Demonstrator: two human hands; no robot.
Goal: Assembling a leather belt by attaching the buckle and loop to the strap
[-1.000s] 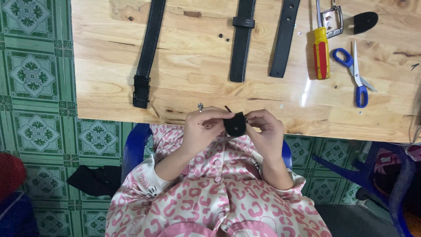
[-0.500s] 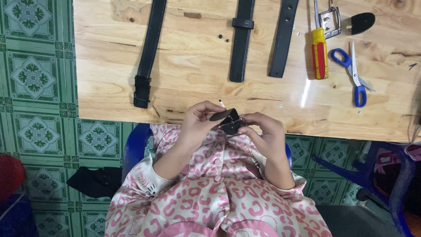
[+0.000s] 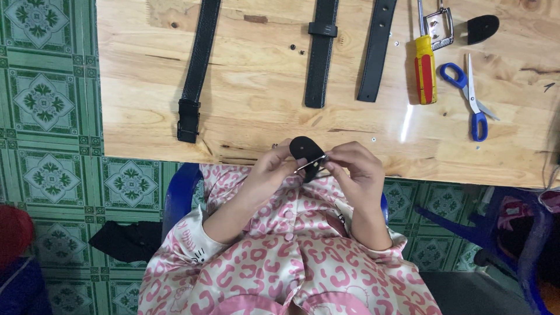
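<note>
A small black leather piece [image 3: 304, 150] with a rounded end and a thin metal part across it is held just off the table's near edge. My left hand [image 3: 269, 172] grips it from the left. My right hand [image 3: 354, 172] pinches the metal part at its right side. Both hands sit above my lap, in front of the pink patterned sleeves.
On the wooden table [image 3: 251, 87] lie three black belt straps [image 3: 197, 70] [image 3: 321, 52] [image 3: 376, 49], a yellow-and-red screwdriver [image 3: 425, 69], blue scissors [image 3: 469, 96], a metal buckle [image 3: 438, 26], another black leather tab [image 3: 482, 28] and small screws. Green tiled floor, blue chairs around.
The black piece has been turned in my hands: its rounded end now points up toward the table and the metal part shows across it. Hands stayed at the table edge.
</note>
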